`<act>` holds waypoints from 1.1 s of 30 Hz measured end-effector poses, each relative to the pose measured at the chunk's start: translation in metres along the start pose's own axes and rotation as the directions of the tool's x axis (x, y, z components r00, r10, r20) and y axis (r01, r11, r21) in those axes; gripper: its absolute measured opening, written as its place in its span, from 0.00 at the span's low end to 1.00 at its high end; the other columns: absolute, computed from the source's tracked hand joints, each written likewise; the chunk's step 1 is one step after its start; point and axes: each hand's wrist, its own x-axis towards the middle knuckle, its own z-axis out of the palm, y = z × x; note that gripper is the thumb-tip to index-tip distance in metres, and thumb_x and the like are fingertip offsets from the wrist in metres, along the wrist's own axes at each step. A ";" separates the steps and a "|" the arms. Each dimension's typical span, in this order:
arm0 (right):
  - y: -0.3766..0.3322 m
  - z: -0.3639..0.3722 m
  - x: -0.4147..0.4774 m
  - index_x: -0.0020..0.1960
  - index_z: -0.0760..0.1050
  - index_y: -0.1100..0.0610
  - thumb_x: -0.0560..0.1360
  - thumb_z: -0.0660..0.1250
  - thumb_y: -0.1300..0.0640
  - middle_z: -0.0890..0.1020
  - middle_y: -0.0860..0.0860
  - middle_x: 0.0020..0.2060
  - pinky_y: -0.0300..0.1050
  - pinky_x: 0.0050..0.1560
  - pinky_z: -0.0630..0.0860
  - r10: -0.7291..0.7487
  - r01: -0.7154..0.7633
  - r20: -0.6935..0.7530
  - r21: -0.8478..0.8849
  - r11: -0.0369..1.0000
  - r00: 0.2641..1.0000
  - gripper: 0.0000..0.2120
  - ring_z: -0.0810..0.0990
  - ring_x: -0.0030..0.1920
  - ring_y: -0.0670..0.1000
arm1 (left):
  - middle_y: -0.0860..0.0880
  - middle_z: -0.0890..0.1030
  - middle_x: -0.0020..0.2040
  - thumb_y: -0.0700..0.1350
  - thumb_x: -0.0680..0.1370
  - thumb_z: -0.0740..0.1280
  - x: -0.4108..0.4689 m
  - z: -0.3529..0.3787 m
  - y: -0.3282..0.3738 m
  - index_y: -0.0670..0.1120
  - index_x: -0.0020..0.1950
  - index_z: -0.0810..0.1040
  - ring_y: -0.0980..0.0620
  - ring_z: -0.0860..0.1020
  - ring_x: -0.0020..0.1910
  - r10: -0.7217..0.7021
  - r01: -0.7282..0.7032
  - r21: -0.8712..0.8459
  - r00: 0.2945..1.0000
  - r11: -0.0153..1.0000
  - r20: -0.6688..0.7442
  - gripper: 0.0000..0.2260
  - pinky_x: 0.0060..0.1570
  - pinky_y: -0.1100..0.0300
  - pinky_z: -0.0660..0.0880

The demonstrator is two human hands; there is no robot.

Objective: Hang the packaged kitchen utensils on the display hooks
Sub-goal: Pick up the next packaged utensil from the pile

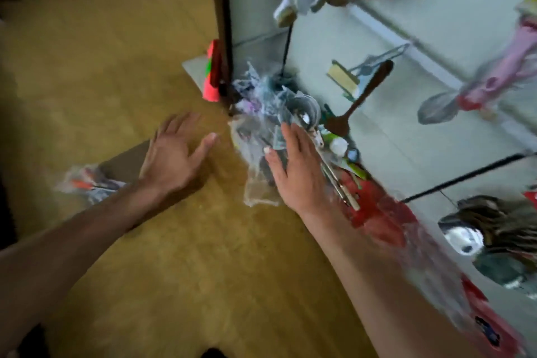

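Head camera view, blurred by motion, showed my right hand [293,166] spread flat, fingers wide and holding nothing, palm down on a heap of clear-bagged kitchen utensils [270,131] on the tan floor [145,67]. The heap lay directly under and just ahead of that hand, its packets running roughly away from me toward the foot of the pale display panel [392,131]. My left hand [174,157] hovered open and empty just left of the heap, not touching it. A stray packet [87,180] sat behind my left wrist, well apart. To the right, a dark hook rod [465,177] jutted from the panel; wooden spatulas [360,102] already hung above. Open floor lay left; the right side looked crowded with hanging goods.
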 end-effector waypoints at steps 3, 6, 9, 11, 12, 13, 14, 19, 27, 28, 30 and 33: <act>-0.066 0.044 0.039 0.78 0.61 0.56 0.80 0.48 0.37 0.64 0.57 0.76 0.55 0.75 0.60 -0.124 0.124 0.027 0.016 0.992 0.992 0.33 0.60 0.77 0.57 | 0.40 0.69 0.74 0.69 0.77 0.49 0.003 -0.046 -0.070 0.44 0.75 0.68 0.39 0.65 0.74 -0.118 0.117 -0.016 0.990 0.993 -0.078 0.37 0.72 0.42 0.64; -0.126 0.087 0.077 0.78 0.60 0.56 0.80 0.49 0.36 0.63 0.56 0.76 0.54 0.76 0.58 -0.209 0.204 0.083 0.061 0.977 0.974 0.34 0.59 0.77 0.55 | 0.40 0.69 0.75 0.69 0.76 0.50 -0.001 -0.088 -0.130 0.44 0.75 0.68 0.40 0.64 0.75 -0.237 0.234 -0.041 0.959 0.971 -0.155 0.37 0.72 0.42 0.64; -0.179 0.133 0.109 0.77 0.62 0.57 0.79 0.50 0.37 0.65 0.58 0.75 0.56 0.75 0.60 -0.285 0.277 0.128 0.077 0.958 0.950 0.34 0.61 0.76 0.57 | 0.41 0.69 0.75 0.70 0.77 0.49 -0.007 -0.115 -0.192 0.46 0.76 0.67 0.41 0.65 0.75 -0.315 0.319 -0.010 0.930 0.948 -0.189 0.37 0.73 0.43 0.63; -0.211 0.163 0.125 0.76 0.64 0.57 0.80 0.51 0.38 0.66 0.58 0.75 0.56 0.74 0.61 -0.353 0.350 0.143 0.052 0.935 0.924 0.32 0.62 0.75 0.57 | 0.42 0.68 0.75 0.71 0.77 0.49 -0.008 -0.128 -0.229 0.47 0.76 0.66 0.42 0.64 0.75 -0.367 0.375 0.001 0.906 0.927 -0.210 0.37 0.73 0.42 0.62; -0.225 0.179 0.133 0.76 0.64 0.57 0.80 0.51 0.38 0.67 0.57 0.75 0.55 0.75 0.59 -0.390 0.389 0.147 0.033 0.920 0.909 0.32 0.62 0.75 0.58 | 0.42 0.67 0.76 0.70 0.77 0.49 -0.006 -0.133 -0.246 0.47 0.77 0.65 0.42 0.63 0.75 -0.392 0.403 0.000 0.892 0.915 -0.224 0.37 0.73 0.42 0.62; -0.238 0.195 0.141 0.76 0.64 0.57 0.80 0.51 0.37 0.66 0.57 0.75 0.53 0.75 0.57 -0.417 0.420 0.166 0.020 0.907 0.894 0.32 0.61 0.76 0.57 | 0.43 0.66 0.77 0.70 0.78 0.49 -0.003 -0.137 -0.261 0.48 0.77 0.64 0.42 0.62 0.76 -0.418 0.430 -0.004 0.877 0.903 -0.237 0.36 0.74 0.42 0.61; -0.250 0.210 0.150 0.77 0.62 0.56 0.80 0.50 0.37 0.65 0.56 0.76 0.53 0.75 0.56 -0.433 0.437 0.193 0.022 0.899 0.881 0.33 0.60 0.76 0.57 | 0.44 0.65 0.77 0.69 0.79 0.51 0.001 -0.140 -0.276 0.48 0.78 0.64 0.42 0.61 0.77 -0.446 0.457 -0.015 0.860 0.890 -0.247 0.34 0.75 0.42 0.60; -0.284 0.297 0.206 0.78 0.59 0.55 0.79 0.47 0.35 0.62 0.55 0.77 0.56 0.76 0.58 -0.449 0.439 0.279 0.100 0.893 0.849 0.35 0.56 0.78 0.56 | 0.47 0.64 0.78 0.66 0.81 0.52 0.034 -0.138 -0.347 0.50 0.79 0.62 0.44 0.58 0.78 -0.557 0.559 -0.063 0.797 0.827 -0.235 0.31 0.75 0.44 0.57; -0.290 0.443 0.267 0.78 0.58 0.55 0.78 0.46 0.34 0.62 0.55 0.77 0.54 0.77 0.56 -0.426 0.433 0.447 0.091 0.897 0.787 0.36 0.56 0.78 0.56 | 0.46 0.65 0.78 0.66 0.81 0.53 0.069 -0.074 -0.457 0.49 0.79 0.62 0.45 0.59 0.77 -0.733 0.721 -0.131 0.672 0.680 -0.105 0.32 0.73 0.44 0.60; -0.286 0.466 0.266 0.78 0.58 0.55 0.78 0.46 0.34 0.62 0.55 0.77 0.54 0.76 0.56 -0.416 0.430 0.475 0.084 0.899 0.775 0.36 0.57 0.78 0.56 | 0.46 0.65 0.77 0.66 0.81 0.53 0.068 -0.061 -0.470 0.49 0.79 0.62 0.45 0.60 0.77 -0.743 0.732 -0.128 0.663 0.669 -0.090 0.31 0.73 0.45 0.61; -0.274 0.516 0.259 0.78 0.58 0.56 0.79 0.49 0.36 0.63 0.56 0.77 0.55 0.76 0.57 -0.402 0.433 0.539 0.075 0.898 0.740 0.35 0.58 0.77 0.57 | 0.46 0.67 0.77 0.64 0.82 0.55 0.065 -0.029 -0.500 0.49 0.78 0.64 0.44 0.63 0.75 -0.759 0.751 -0.119 0.649 0.650 -0.051 0.29 0.71 0.46 0.63; -0.244 0.589 0.236 0.79 0.57 0.57 0.80 0.56 0.39 0.62 0.57 0.77 0.55 0.76 0.58 -0.396 0.475 0.665 0.070 0.877 0.633 0.33 0.59 0.77 0.58 | 0.44 0.74 0.71 0.58 0.82 0.61 0.050 0.027 -0.549 0.48 0.75 0.69 0.42 0.73 0.67 -0.798 0.799 -0.126 0.599 0.588 0.071 0.24 0.64 0.47 0.73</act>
